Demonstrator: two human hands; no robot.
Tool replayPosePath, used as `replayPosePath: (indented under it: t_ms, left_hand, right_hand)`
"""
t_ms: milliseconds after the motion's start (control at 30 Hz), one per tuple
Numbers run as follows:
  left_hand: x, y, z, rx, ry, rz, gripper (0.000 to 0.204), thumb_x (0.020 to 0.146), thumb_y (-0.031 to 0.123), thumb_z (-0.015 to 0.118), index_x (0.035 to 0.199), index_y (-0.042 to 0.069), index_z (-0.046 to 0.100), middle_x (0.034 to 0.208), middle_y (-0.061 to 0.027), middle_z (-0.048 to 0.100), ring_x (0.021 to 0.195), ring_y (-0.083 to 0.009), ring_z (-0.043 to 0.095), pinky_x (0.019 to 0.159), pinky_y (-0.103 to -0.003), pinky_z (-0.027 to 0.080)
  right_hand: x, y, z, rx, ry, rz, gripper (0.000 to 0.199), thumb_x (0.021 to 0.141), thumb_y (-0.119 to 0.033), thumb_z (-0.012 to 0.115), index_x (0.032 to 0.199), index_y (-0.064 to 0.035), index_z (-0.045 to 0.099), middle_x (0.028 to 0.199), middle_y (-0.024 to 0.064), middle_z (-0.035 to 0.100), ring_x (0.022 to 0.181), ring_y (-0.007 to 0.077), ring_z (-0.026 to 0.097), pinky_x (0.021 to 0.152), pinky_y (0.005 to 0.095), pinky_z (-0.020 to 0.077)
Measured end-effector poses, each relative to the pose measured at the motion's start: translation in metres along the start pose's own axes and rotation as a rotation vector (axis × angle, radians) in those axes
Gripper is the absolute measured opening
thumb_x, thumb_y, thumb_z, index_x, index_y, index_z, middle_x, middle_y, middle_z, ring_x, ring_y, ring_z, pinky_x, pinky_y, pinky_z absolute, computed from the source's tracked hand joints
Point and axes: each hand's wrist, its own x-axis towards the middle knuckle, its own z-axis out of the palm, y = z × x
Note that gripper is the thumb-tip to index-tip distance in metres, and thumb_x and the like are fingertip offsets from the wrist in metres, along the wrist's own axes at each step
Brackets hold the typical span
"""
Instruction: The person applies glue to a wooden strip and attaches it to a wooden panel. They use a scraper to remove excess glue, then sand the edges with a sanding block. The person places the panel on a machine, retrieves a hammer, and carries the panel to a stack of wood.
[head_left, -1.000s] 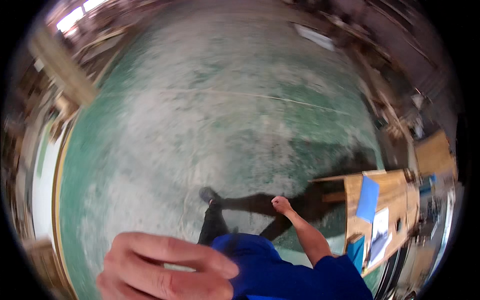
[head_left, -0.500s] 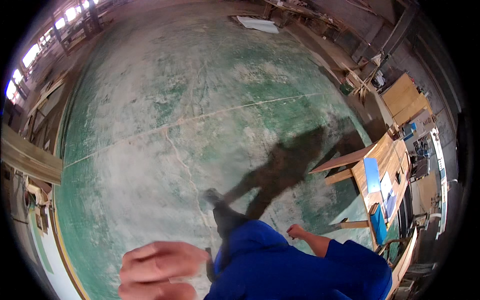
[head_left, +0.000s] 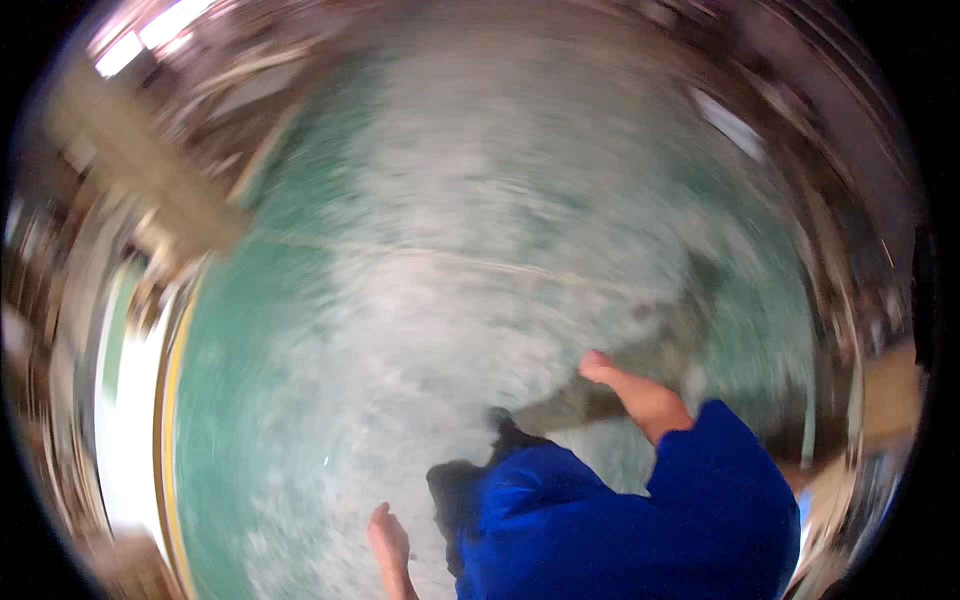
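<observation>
Here we are, over a wide green floor (head_left: pixel 430 320), worn pale through the middle, and both arms are out away from the body. The right hand (head_left: pixel 595 366) hangs ahead of the blue shirt (head_left: pixel 640 530), its arm bent outward; we see nothing held there, and it looks curled, but the blur means we cannot tell whether it is closed. Down low, the left hand (head_left: pixel 388 540) hangs just beside the dark trousers (head_left: pixel 455 500), apart from them, over bare floor. No object shows in it either, and again we cannot tell how far its fingers are folded.

Why so wide? We'd judge the arms are spread for balance in a stride, with a dark shoe (head_left: pixel 500 416) poking out past the shirt's hem. The shirt and trousers sit between the two hands, and a shadow (head_left: pixel 650 345) stretches off to the right.

Over on the left, a white panel (head_left: pixel 135 430) lies alongside a yellow strip (head_left: pixel 175 380), near a thick wooden post (head_left: pixel 150 165); we'd say they're kept at the side to leave the middle passable.
</observation>
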Motion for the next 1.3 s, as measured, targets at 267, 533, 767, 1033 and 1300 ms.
replayPosePath:
  t_ms: [267, 533, 767, 1033, 1300]
  left_hand:
    - [0.035, -0.237, 0.128, -0.345, -0.415, -0.863, 0.034, 0.096, 0.026, 0.067, 0.119, 0.002, 0.075, 0.116, -0.0177, 0.075, 0.104, -0.0348, 0.073, 0.094, -0.046, 0.057]
    - [0.353, -0.254, 0.005, -1.171, 0.187, -1.171, 0.017, 0.097, 0.017, 0.063, 0.091, 0.003, 0.071, 0.087, -0.0097, 0.069, 0.081, -0.0216, 0.068, 0.070, -0.042, 0.058]
    - [0.707, -0.395, -0.235, -0.707, 0.430, -0.829, 0.030, 0.097, 0.019, 0.062, 0.117, -0.001, 0.074, 0.083, -0.0097, 0.076, 0.074, -0.0156, 0.067, 0.070, -0.037, 0.056]
    - [0.911, -0.380, -0.348, -1.445, 0.612, -1.085, 0.008, 0.095, 0.006, 0.061, 0.102, 0.004, 0.064, 0.079, 0.0024, 0.059, 0.070, -0.0085, 0.059, 0.067, -0.026, 0.053]
    - [1.054, -0.378, -0.393, -1.360, 0.347, -1.248, 0.024, 0.094, 0.006, 0.069, 0.116, -0.002, 0.075, 0.091, -0.0024, 0.072, 0.074, -0.0099, 0.063, 0.067, -0.028, 0.052]
  right_hand:
    - [0.164, -0.612, -0.113, 0.129, 0.120, -0.645, 0.020, 0.087, -0.015, 0.064, 0.093, 0.0001, 0.075, 0.090, 0.0192, 0.074, 0.086, 0.0343, 0.070, 0.079, 0.0465, 0.0551]
    - [0.187, -0.775, -0.003, -0.270, -0.063, -0.802, 0.012, 0.089, -0.008, 0.061, 0.091, 0.0003, 0.069, 0.084, 0.0186, 0.070, 0.079, 0.0332, 0.068, 0.075, 0.0471, 0.0546]
    - [0.276, -0.921, 0.070, -0.273, -0.252, -0.580, 0.013, 0.096, -0.009, 0.058, 0.102, -0.0008, 0.064, 0.078, 0.0172, 0.065, 0.066, 0.0337, 0.067, 0.061, 0.0489, 0.0570]
    - [0.366, -1.348, -0.034, -0.485, -0.363, -0.703, 0.018, 0.099, -0.011, 0.055, 0.105, -0.0009, 0.069, 0.091, 0.0164, 0.070, 0.086, 0.0295, 0.070, 0.077, 0.0452, 0.0563]
    - [0.300, -1.921, 0.000, -0.221, -0.351, -0.824, 0.026, 0.091, -0.006, 0.058, 0.112, -0.0050, 0.074, 0.100, 0.0156, 0.076, 0.093, 0.0304, 0.073, 0.083, 0.0406, 0.0571]
